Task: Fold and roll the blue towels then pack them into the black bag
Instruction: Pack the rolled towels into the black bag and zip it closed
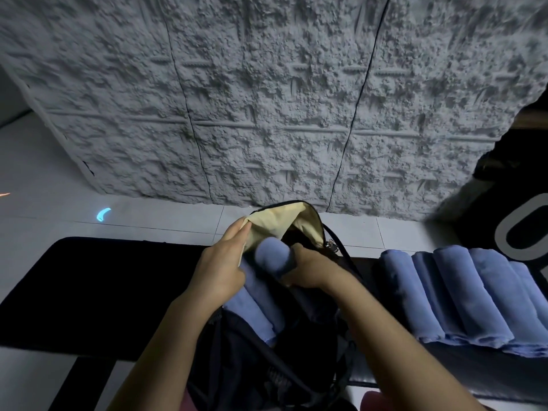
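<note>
Blue towel roll (271, 258) at the mouth of the black bag (296, 357)
Our right hand (310, 269) curls its fingers round the roll above the open bag at the desk's (89, 292) near edge; our left hand (219, 271) pinches the bag's cream lining (284, 223) between thumb and fingers. More rolled towels (444, 298) lie in a row toward the desk's right edge.

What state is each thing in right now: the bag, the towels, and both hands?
black bag: unzipped, mouth held open, cream lining showing.
left hand: pinches the lining's edge.
right hand: grips a rolled towel at the bag's mouth.
packed towels: rolled, lying inside the bag.
towel row: rolled, side by side on the black surface, right of the bag.
</note>
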The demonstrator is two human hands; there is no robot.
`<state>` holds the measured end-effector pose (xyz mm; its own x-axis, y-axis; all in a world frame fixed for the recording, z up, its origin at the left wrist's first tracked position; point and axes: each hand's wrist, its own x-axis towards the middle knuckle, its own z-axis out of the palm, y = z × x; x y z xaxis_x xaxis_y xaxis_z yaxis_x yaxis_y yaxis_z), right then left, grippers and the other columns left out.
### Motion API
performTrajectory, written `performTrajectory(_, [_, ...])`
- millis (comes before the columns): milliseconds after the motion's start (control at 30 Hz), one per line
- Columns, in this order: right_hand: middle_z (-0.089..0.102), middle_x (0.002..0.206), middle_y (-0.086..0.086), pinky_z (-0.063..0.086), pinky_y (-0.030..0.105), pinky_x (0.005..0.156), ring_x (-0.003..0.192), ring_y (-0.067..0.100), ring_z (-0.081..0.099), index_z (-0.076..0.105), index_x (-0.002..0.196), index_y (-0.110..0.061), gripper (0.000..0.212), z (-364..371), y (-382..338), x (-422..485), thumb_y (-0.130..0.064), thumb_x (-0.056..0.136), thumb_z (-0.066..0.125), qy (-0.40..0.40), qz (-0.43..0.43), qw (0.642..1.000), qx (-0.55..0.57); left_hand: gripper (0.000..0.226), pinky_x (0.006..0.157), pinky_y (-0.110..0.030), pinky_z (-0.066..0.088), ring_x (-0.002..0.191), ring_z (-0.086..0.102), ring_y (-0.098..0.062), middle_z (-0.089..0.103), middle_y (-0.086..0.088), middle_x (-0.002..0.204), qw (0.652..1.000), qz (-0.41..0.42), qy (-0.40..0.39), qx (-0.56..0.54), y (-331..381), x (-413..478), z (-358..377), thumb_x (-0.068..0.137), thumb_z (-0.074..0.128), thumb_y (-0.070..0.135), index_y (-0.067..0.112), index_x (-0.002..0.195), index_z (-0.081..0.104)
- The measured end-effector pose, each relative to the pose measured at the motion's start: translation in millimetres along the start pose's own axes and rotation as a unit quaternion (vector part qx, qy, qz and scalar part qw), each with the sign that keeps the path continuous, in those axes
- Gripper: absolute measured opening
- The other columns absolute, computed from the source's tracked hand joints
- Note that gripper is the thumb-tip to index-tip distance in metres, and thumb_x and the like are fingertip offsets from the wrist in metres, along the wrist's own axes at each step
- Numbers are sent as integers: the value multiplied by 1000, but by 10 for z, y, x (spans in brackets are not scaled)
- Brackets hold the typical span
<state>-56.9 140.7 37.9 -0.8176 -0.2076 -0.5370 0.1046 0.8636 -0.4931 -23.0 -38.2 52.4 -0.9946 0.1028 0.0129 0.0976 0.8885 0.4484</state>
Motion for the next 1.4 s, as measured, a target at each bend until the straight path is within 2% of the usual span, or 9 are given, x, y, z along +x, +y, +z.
performTrajectory(133, [47,136,13,42,38,94,124,32,49,24,141,-13,67,322,-147,422,-22,86,61,83,39,983,-156,86,98,-25,41,128,46,-18,4,21,156,1000,-3,-4,-12,16,6,-5,76,45,-6,27,150,16])
performTrajectory(433, [46,133,19,38,28,87,117,34,48,33,136,-7,65,698,358,618,-31,85,64,78,-7,996,46,90,97,-25,43,125,47,-14,2,25,155,999,6,-5,-37,-42,16,11,74,42,-10,30,150,15])
performTrajectory(633, [11,154,12,33,39,104,134,37,32,-7,150,-33,90,700,330,451,-61,86,49,111,-65,992,1,88,99,-23,40,128,44,-14,2,25,155,999,4,-3,-46,-26,7,16,75,43,-10,29,150,15])
performTrajectory(733, [2,159,9,41,47,95,133,43,28,0,148,-43,85,1009,273,254,-81,79,31,177,-81,973,-125,87,100,-26,41,127,46,-17,3,24,155,999,4,-6,-42,-17,12,10,76,45,-9,27,149,16])
performTrajectory(967, [43,144,17,55,38,61,99,39,61,43,140,-31,77,1198,289,270,-79,83,23,199,-90,946,-238,88,95,-26,44,126,47,-14,3,24,155,999,2,-14,-41,-10,46,54,77,48,-10,28,149,15])
performTrajectory(1100, [26,152,22,51,49,83,121,51,45,31,147,-31,85,1132,243,276,-81,81,10,152,-90,955,-239,87,95,-27,45,125,48,-14,3,26,155,999,5,-13,-33,-54,53,88,79,52,-8,29,149,16])
performTrajectory(1167, [20,154,22,37,55,102,134,50,29,28,148,-29,82,1012,205,178,-79,83,20,160,-118,948,-249,87,93,-29,47,123,50,-14,0,27,154,999,8,-21,-25,-68,38,92,79,54,-5,30,149,16])
performTrajectory(1267, [51,136,14,40,48,104,122,38,51,55,126,-20,60,794,324,-16,-48,74,62,300,-160,904,-260,81,86,-34,51,119,50,-19,2,16,156,998,13,12,58,-27,-32,54,74,59,2,28,145,29])
performTrajectory(1400, [50,131,8,44,44,90,114,33,49,51,124,-18,56,377,534,-233,-38,74,65,420,-94,887,-170,42,79,-41,53,102,53,-28,51,-1,128,978,138,101,119,283,-62,265,65,48,7,17,102,65])
